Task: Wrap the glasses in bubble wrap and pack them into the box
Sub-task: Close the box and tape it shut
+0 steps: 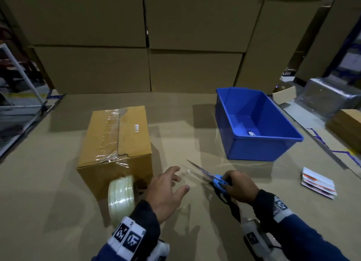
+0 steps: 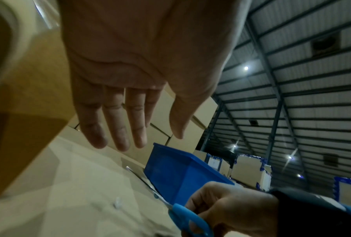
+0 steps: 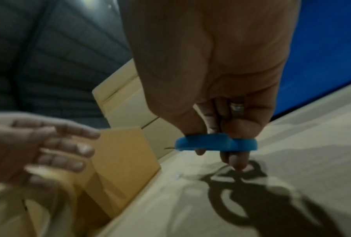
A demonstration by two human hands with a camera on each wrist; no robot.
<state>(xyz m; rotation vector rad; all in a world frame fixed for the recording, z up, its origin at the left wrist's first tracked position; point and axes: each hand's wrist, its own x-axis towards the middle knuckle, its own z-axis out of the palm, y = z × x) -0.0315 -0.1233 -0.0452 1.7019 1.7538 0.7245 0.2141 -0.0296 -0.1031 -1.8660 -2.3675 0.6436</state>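
Observation:
A small cardboard box (image 1: 117, 143) lies on the cardboard-covered table, its flaps closed and its top seam covered with clear tape. A roll of clear tape (image 1: 122, 196) stands on edge against the box's near end. My left hand (image 1: 168, 190) hovers open just right of the roll, fingers spread (image 2: 118, 128), holding nothing. My right hand (image 1: 240, 186) grips the blue-handled scissors (image 1: 219, 183), blades pointing up-left over the table; the thumb and fingers pass through the blue handle loops (image 3: 217, 143). No glasses or bubble wrap are visible.
A blue plastic bin (image 1: 259, 141) stands at the right, with a small white object on its floor. A stack of printed cards (image 1: 318, 182) lies near the right edge. Large cardboard cartons (image 1: 148, 46) form a wall behind the table.

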